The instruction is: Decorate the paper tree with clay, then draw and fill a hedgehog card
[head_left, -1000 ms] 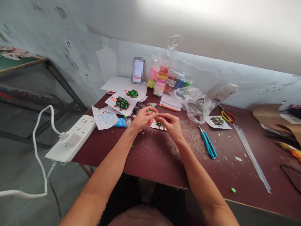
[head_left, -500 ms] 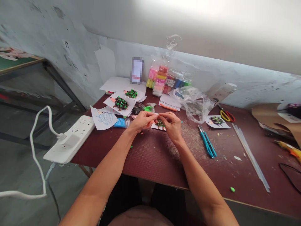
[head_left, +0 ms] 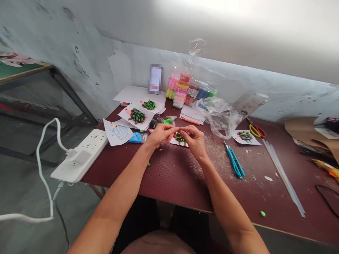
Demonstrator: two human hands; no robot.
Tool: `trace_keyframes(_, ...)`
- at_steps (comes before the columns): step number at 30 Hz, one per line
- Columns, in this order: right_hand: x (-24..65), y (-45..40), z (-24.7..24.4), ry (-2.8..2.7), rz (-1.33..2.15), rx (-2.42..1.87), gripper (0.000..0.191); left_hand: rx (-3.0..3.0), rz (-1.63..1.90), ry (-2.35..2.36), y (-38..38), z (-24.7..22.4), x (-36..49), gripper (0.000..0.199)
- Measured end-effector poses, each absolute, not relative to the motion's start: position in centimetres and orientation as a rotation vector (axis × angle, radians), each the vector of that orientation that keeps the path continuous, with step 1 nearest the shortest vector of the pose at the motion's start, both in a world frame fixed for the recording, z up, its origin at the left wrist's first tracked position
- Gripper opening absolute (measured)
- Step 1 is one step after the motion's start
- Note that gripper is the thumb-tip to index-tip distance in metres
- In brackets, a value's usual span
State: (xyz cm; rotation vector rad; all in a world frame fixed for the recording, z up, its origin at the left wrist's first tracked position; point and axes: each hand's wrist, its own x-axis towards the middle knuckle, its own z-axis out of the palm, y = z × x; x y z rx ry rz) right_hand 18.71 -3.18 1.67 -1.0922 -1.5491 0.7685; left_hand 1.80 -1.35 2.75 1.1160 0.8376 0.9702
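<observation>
My left hand [head_left: 162, 135] and my right hand [head_left: 194, 138] meet fingertip to fingertip above the dark red table [head_left: 169, 176]. Both are pinched closed; whatever lies between the fingertips is too small to make out. Partly hidden below them is a white card with a green and dark hedgehog [head_left: 180, 138]. Left of my hands lie a blue clay pack [head_left: 136, 137] and a paper with a blue hedgehog drawing [head_left: 119, 132]. Behind that, two cards carry dark hedgehogs with green dots [head_left: 137, 115], [head_left: 148, 104]. Bright green clay [head_left: 167, 121] sits just behind my hands.
A white power strip [head_left: 79, 155] lies at the left edge. Behind are a phone [head_left: 155, 79], coloured clay packs [head_left: 182, 88] and a plastic bag [head_left: 222, 118]. To the right are a blue cutter [head_left: 235, 160], scissors [head_left: 256, 129], another hedgehog card [head_left: 245, 137] and clear sticks [head_left: 284, 178].
The view has shifted slightly, so things appear a little further right. My hands stay together, with only small movement at the fingertips.
</observation>
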Motion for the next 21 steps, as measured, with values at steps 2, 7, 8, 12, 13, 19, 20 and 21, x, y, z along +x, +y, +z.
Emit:
trace_keyframes(2, 18.9, -3.1, 1.7, -1.548, 0.752, -1.093, 0.017, 1.183, 0.900, 0.823, -1.6, 2.9, 1.7, 0.051)
trace_keyframes(7, 19.1, -3.0, 1.8, -1.588, 0.706, -1.099, 0.017, 1.284, 0.824, 0.836, -2.0, 3.6, 1.6, 0.046)
trace_keyframes(8, 19.2, -2.9, 1.7, -1.602, 0.697, -1.110, 0.018, 1.297, 0.804, 0.860, -2.0, 3.6, 1.6, 0.043)
trace_keyframes(12, 20.3, -2.2, 1.2, -1.601, 0.548, -1.283, 0.021, 1.452, 0.769, 1.165, -1.8, 3.5, 1.4, 0.036)
trace_keyframes(13, 20.7, -1.9, 0.9, -1.597, 0.480, -1.347, 0.020, 1.556, 0.776, 1.297, -1.8, 3.4, 1.4, 0.032)
trace_keyframes(19, 21.5, -0.6, -0.5, -1.756, 0.266, -1.611, 0.015, 2.091, 0.459, 1.722, -1.7, 2.8, 1.4, 0.028)
trace_keyframes(20, 21.3, -0.5, -0.6, -1.784, 0.246, -1.637, 0.015, 2.111, 0.407, 1.735, -1.7, 2.8, 1.5, 0.030)
trace_keyframes(21, 21.2, -0.4, -0.7, -1.810, 0.229, -1.659, 0.014, 2.122, 0.367, 1.742, -1.8, 2.9, 1.6, 0.032)
